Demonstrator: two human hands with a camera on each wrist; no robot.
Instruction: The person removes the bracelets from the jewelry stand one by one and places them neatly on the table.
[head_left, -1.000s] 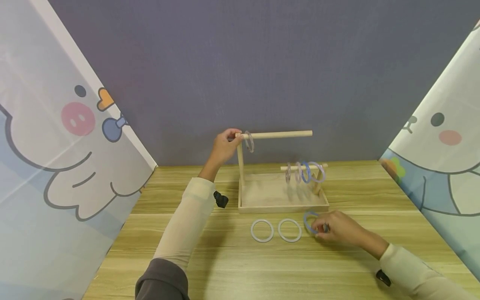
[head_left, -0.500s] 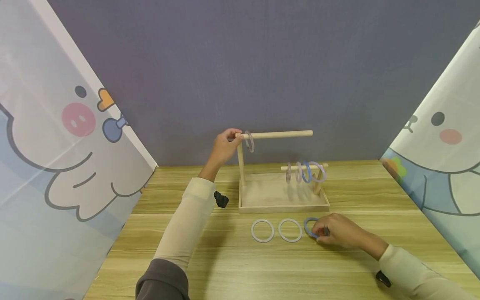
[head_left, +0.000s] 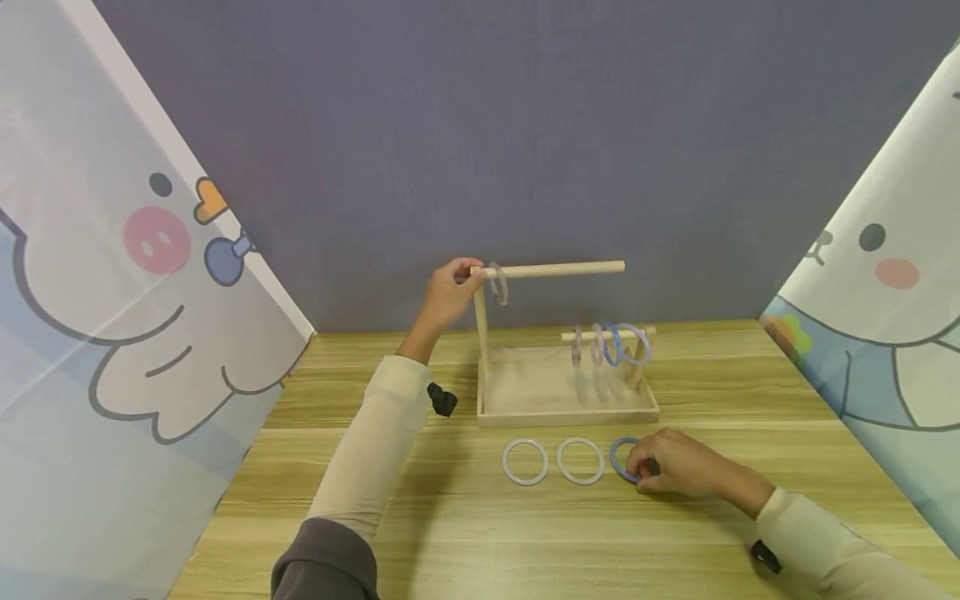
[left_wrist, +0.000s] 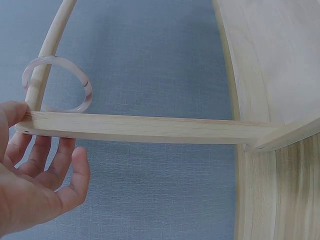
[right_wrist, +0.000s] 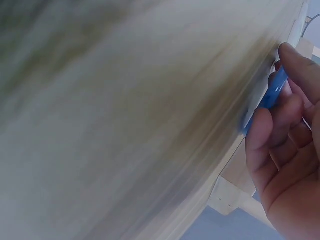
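Observation:
At the upper left corner of a wooden bangle stand (head_left: pixel 562 269), my left hand (head_left: pixel 447 293) grips the top of the post, thumb on one side and fingers on the other. Close to that hand, a pale translucent bangle (left_wrist: pixel 88 90) hangs on the upper bar. My right hand (head_left: pixel 678 462) pinches a blue bangle (right_wrist: pixel 272 95) by its right side, low at the table in front of the stand. The fingers cover part of this ring. To its left, two whitish bangles, one nearer (head_left: pixel 581 482) and one farther left (head_left: pixel 525 482), lie flat on the table.
On the stand's shorter lower bar (head_left: pixel 567 337) hang two pale bangles, a blue one (head_left: pixel 617 346) and a lavender one (head_left: pixel 648 346). Beneath is the stand's tray (head_left: pixel 567 420). A grey wall (head_left: pixel 480 150) rises behind the table, with cartoon-printed panels on both sides.
The blue bangle in my right hand has gone from tilted up to lying flat, then shifted slightly right and toward me. My left hand stays on the stand.

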